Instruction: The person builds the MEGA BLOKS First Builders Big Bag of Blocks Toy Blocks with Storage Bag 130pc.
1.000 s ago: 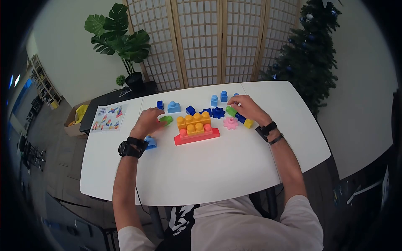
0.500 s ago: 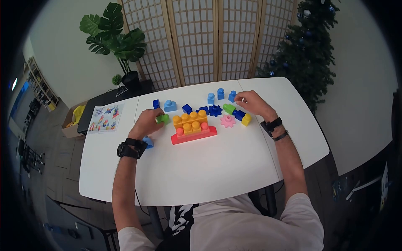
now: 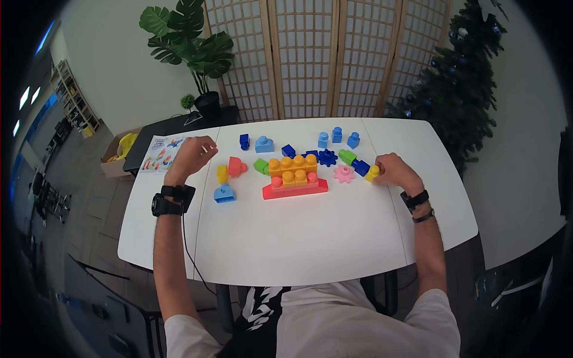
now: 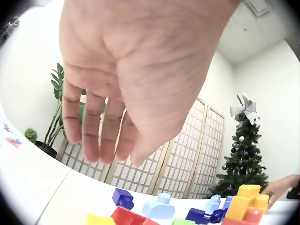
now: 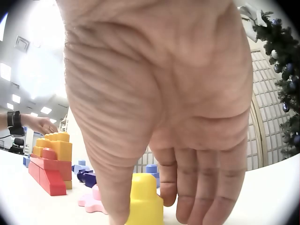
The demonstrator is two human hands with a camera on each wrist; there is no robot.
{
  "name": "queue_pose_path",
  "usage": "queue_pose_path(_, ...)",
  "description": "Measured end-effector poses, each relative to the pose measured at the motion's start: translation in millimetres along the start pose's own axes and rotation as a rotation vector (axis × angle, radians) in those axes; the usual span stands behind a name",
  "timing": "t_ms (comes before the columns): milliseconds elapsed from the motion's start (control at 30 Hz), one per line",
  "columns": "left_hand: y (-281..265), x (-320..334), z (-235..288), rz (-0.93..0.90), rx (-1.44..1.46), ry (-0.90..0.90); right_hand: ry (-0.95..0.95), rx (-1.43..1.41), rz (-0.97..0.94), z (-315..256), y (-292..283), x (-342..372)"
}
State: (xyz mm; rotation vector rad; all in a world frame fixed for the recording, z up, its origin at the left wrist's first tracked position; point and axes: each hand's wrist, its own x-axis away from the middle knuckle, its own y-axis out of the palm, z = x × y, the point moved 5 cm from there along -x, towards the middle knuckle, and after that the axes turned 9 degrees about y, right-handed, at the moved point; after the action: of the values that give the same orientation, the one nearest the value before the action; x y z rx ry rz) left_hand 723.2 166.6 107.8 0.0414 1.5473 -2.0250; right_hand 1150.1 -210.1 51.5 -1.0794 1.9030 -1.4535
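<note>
My left hand is raised over the left of the table, fingers loosely extended and holding nothing. Near it are a red block, a yellow block and a light blue piece. At the right, my right hand pinches a yellow knobbed block between thumb and fingers. That block lies at the end of a row with a dark blue block and a green block. In the middle, orange blocks stand stacked on a red base.
A pink gear and a dark blue gear lie right of the stack. Light blue blocks stand behind them. Left of the stack lies another green block. A picture sheet sits at the table's left edge.
My left hand has left the green block and moved left and up, uncovering the red and yellow blocks. The right hand has come from the light blue block to the yellow one.
</note>
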Motion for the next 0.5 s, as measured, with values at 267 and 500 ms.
queue_pose_path(267,49,39,-10,-0.252,-0.056,-0.447,-0.124,-0.09,0.113,-3,-22,11)
queue_pose_path(500,35,38,-34,0.033,0.021,-0.235,-0.104,-0.213,0.083,-23,-31,20)
